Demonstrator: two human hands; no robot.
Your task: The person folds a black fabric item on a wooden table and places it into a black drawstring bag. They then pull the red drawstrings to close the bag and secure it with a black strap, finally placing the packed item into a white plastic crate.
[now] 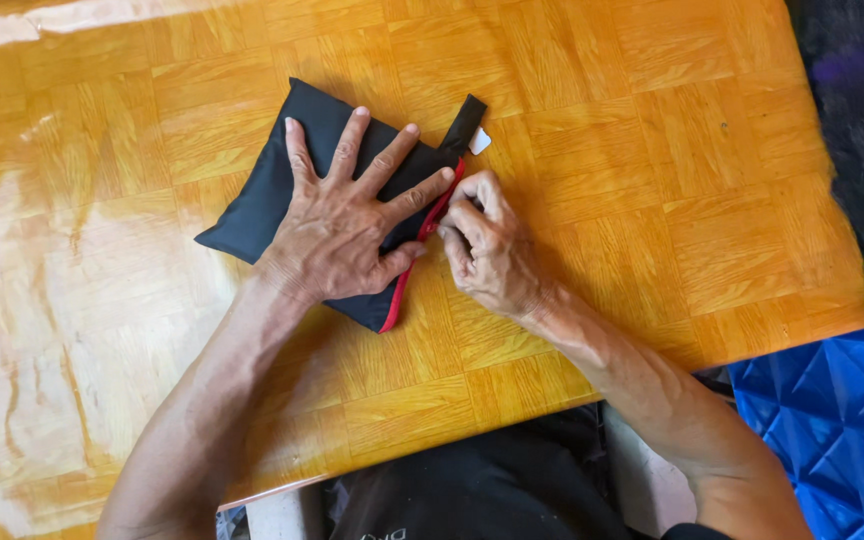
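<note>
- A black pouch with a red zipper along its right edge lies flat near the middle of the wooden desk.
- The left hand presses down on the pouch, its grip released, 5 fingers spread.
- The right hand pinches the zipper edge in a clenched grip.
- A blue mat lies beside the desk.

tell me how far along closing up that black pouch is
Done: the black pouch already lies stuffed and flat on the wooden table. In hand: the left hand presses it down with spread fingers while the right hand pinches at its red zipper edge. Left: red trim shows along the edge below the hands, so that stretch may be unclosed; I cannot tell for sure.
</note>
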